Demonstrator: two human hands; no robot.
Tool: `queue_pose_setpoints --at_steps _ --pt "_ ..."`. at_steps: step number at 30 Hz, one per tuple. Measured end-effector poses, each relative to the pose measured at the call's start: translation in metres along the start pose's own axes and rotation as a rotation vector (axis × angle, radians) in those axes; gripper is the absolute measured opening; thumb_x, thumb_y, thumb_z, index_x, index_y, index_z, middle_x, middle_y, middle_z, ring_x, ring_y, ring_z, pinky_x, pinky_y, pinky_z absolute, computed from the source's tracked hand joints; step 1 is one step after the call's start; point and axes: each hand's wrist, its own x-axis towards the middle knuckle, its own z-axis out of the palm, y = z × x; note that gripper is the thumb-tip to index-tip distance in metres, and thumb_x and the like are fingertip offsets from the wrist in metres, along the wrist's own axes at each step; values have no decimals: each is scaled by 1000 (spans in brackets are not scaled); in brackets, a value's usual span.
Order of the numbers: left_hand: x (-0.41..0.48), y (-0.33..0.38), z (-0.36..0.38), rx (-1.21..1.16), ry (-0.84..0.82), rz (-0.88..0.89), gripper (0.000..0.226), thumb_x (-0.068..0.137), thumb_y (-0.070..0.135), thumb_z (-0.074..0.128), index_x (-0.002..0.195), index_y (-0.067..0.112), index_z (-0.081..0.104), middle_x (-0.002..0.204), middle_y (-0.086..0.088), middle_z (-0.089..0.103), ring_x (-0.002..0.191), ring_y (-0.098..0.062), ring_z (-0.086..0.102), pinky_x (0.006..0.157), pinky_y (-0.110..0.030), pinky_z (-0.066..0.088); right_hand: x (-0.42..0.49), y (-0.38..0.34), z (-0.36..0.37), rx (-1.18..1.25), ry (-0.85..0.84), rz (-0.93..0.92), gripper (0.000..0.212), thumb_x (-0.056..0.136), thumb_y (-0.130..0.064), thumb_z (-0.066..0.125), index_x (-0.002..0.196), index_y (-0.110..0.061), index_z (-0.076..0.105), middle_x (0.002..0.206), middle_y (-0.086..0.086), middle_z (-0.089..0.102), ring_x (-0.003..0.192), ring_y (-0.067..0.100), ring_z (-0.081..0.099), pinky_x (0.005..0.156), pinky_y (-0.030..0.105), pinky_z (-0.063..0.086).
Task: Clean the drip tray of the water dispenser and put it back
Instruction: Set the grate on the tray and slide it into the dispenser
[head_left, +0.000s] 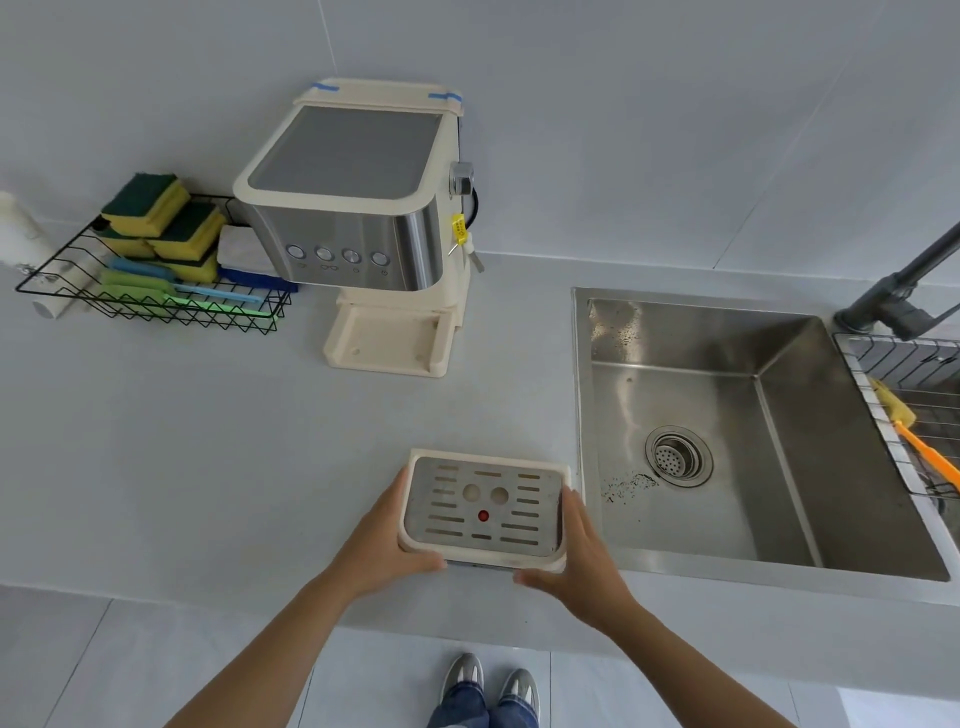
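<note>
Tray (483, 506) out, gripped by left hand (382, 540) and right hand (582, 551) beside sink (769, 564); dispenser (363, 208) base empty; washing, refitting apparently remain.

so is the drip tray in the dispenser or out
Out. The drip tray is held between the left hand and right hand over the counter beside the sink; the dispenser base sits bare.

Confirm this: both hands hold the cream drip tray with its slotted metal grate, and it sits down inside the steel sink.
Not inside the sink. The head view shows both hands, left hand and right hand, holding the cream drip tray with slotted metal grate over the grey countertop, left of the stainless steel sink.
</note>
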Motion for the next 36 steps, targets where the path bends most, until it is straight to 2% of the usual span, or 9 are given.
queue_pose_setpoints --at_steps 4,7,9,12,17,23,27,32,36 --pt "-1 -1 3 52 3 -27 115 58 13 83 143 34 8 128 19 44 116 -1 47 84 -4 39 -1 4 5 -41 -33 54 122 65 -28 80 146 -18 -11 154 4 9 136 19 30 109 38 38" --pt "-3 1 4 79 31 -39 115 60 13 82 144 32 6 127 15 46 116 -6 48 90 -14 43 0 3 8 -11 2 38 112 68 -16 78 145 -19 -2 147 5 23 128 17 39 102 40 46" --pt "-3 5 4 86 44 -43 115 59 13 83 143 33 7 123 16 47 113 -6 50 87 -10 43 5 4 8 -8 6 36 111 69 -13 78 146 -17 -2 146 7 23 127 17 40 100 39 47" --pt "-10 11 -4 54 123 -45 111 59 12 83 137 39 8 113 25 46 106 -2 50 74 3 40 12 -8 5 -35 -35 -16 109 72 -11 75 146 -17 -6 151 8 14 129 17 37 104 36 42" --pt "-11 18 -9 66 148 -37 110 60 9 82 131 42 5 104 36 36 104 -1 46 71 4 38 10 -16 0 -59 -42 14 102 81 -14 68 144 -17 -12 157 4 -8 131 16 37 106 28 37" --pt "-2 18 -44 61 173 -47 113 60 9 82 144 29 10 113 22 43 105 -3 47 83 -10 38 36 -47 2 -50 -54 -47 103 79 -10 69 145 -17 -9 152 9 11 126 15 41 106 32 40" --pt "17 10 -74 58 175 -18 111 60 9 82 144 27 11 113 19 45 105 -3 47 80 -8 38 63 -72 8 -54 -34 -82 98 78 -9 70 145 -15 -1 139 5 26 113 6 40 105 29 40" --pt "47 -11 -120 74 165 12 104 60 12 82 140 29 19 113 13 50 105 -9 52 67 -4 41 105 -103 29 -51 -12 -67 99 75 -8 72 145 -14 3 136 3 29 111 5 40 102 27 42" --pt "76 -28 -155 84 132 21 105 57 16 83 139 31 20 116 8 54 106 -14 54 76 -15 46 134 -124 45 -23 20 -17 97 74 -7 73 144 -15 7 130 1 33 111 7 41 99 26 44"
